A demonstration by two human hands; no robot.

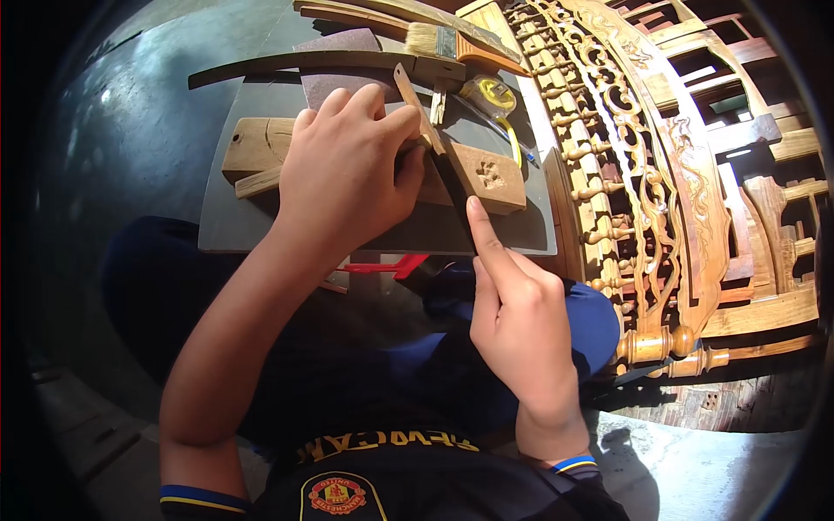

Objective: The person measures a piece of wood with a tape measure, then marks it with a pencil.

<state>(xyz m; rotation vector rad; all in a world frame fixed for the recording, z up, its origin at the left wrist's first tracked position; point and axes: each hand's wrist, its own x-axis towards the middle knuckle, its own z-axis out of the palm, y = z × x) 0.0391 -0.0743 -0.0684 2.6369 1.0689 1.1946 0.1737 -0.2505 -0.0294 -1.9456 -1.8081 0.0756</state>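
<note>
My right hand (pixel 523 308) is closed round the near end of a long, narrow, flat bladed tool (pixel 453 187), its index finger stretched along the edge. The tool is dark along its middle and brownish toward the far tip, which has a small hole. My left hand (pixel 352 165) is curled, thumb against fingers, over a wooden block (pixel 469 174); I cannot tell what it grips. The tool crosses the block right beside the left knuckles. Rough carved hollows mark the block's right end, and a small dark hole its left end. A smaller wood strip (pixel 258 182) lies against its front.
On the grey board (pixel 261 227) lie sandpaper (pixel 334 87), a curved dark strip (pixel 261 68), a paintbrush (pixel 465 48), a tape measure (pixel 493 94) and a pen (pixel 512 135). Carved wooden furniture panels (pixel 643 174) stand at the right. Something red (pixel 382 266) shows below the board.
</note>
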